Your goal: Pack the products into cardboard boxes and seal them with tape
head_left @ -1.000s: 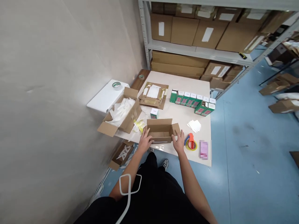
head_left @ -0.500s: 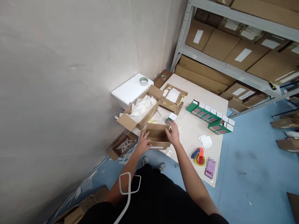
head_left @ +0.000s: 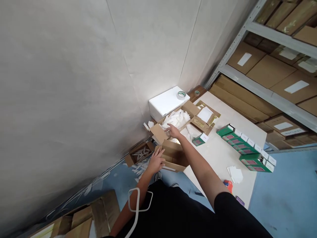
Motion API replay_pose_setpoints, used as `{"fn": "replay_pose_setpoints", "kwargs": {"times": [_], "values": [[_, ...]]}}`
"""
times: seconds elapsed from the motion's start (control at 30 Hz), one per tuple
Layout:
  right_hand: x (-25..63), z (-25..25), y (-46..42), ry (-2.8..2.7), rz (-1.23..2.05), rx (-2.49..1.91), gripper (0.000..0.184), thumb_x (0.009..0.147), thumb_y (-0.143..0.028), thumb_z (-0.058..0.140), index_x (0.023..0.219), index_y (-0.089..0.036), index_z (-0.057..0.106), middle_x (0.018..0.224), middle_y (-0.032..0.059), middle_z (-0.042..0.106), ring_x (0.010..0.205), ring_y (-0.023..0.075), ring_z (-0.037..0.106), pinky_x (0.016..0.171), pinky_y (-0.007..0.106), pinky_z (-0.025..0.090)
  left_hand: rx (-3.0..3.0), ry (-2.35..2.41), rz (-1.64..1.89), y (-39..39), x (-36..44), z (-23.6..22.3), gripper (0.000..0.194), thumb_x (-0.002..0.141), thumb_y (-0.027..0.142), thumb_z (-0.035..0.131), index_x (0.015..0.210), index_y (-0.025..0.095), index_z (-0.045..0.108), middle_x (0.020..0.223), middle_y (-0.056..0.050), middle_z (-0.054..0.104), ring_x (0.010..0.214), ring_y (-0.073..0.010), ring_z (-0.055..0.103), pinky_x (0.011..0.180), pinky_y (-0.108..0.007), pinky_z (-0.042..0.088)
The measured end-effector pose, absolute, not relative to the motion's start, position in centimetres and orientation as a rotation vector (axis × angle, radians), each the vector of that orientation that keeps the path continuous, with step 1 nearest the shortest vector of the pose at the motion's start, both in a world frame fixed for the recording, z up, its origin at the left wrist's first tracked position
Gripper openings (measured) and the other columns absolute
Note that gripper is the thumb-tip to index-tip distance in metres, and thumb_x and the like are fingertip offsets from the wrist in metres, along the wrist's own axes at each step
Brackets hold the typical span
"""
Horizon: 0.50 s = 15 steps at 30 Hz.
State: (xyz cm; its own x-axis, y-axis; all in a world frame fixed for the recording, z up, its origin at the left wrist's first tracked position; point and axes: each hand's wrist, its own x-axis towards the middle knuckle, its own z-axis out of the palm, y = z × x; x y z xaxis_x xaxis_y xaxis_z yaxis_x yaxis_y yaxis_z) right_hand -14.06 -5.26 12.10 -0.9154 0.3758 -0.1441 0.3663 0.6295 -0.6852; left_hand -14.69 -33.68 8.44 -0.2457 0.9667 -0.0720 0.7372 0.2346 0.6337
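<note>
The right hand [head_left: 173,131] has left the right end of the open carton [head_left: 173,148], where it rests half a second before, and now reaches across to the box of white pieces [head_left: 190,108] at the bench's left edge. Its index finger is stretched forward and the other fingers curl under it; whether they pinch any of the white pieces [head_left: 178,118] cannot be told. The left hand [head_left: 156,161] stays on the carton, fingers somewhat parted and hooked over its left end, which they have hold of. The carton itself has shifted left over the last second and now lies at the near left corner of the bench [head_left: 213,157], close to the box of white pieces. The view has swung left, so more wall shows.

The right forearm crosses above the carton's right end and hides part of the near edge. The orange dispenser [head_left: 229,185] and a purple object [head_left: 240,201], towards the near right corner, are partly covered by the arm and black sleeve. A single green box [head_left: 198,140] stands just beyond the forearm; the row of green boxes [head_left: 237,140] reaches towards the right edge, with white cards [head_left: 235,174] on its near side. Flattened cardboard [head_left: 215,116] lies near the far left corner. Beyond the left edge, a white case [head_left: 164,102] carries a tape roll [head_left: 181,95].
</note>
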Motion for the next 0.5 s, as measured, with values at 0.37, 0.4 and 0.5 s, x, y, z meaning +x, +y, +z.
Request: {"fn": "replay_pose_setpoints", "kwargs": {"times": [0.37,0.4,0.5], "values": [[-18.5,9.7,-7.0,-2.445,1.628,-0.952,0.029,0.069,-0.018,0.047,0.086,-0.018,0.070,0.094,0.0040,0.073,0.088,0.0214,0.063,0.087,0.033,0.051,1.613,2.003,0.681,-34.3,-15.4,8.7,0.007,0.081,0.024,0.079,0.088,0.025,0.080,0.168,-0.005,0.037,0.161,-0.0375,0.017,0.126,-0.063,0.023],[-18.4,9.6,-7.1,-2.422,1.650,-0.946,0.028,0.071,-0.019,0.048,0.086,-0.018,0.070,0.090,0.0032,0.072,0.085,0.0207,0.062,0.083,0.032,0.051,1.619,1.999,0.685,-34.3,-15.4,8.7,0.007,0.081,0.024,0.079,0.088,0.025,0.080,0.169,-0.005,0.036,0.161,-0.0379,0.016,0.126,-0.064,0.022],[-17.6,9.5,-7.0,-2.304,1.749,-0.934,0.025,0.072,-0.027,0.056,0.093,-0.021,0.069,0.077,-0.0016,0.063,0.074,0.0179,0.056,0.072,0.029,0.047,1.632,1.999,0.691,-34.2,-15.4,8.5,0.006,0.081,0.022,0.079,0.087,0.023,0.080,0.169,-0.005,0.037,0.160,-0.0389,0.016,0.126,-0.064,0.022]]}}
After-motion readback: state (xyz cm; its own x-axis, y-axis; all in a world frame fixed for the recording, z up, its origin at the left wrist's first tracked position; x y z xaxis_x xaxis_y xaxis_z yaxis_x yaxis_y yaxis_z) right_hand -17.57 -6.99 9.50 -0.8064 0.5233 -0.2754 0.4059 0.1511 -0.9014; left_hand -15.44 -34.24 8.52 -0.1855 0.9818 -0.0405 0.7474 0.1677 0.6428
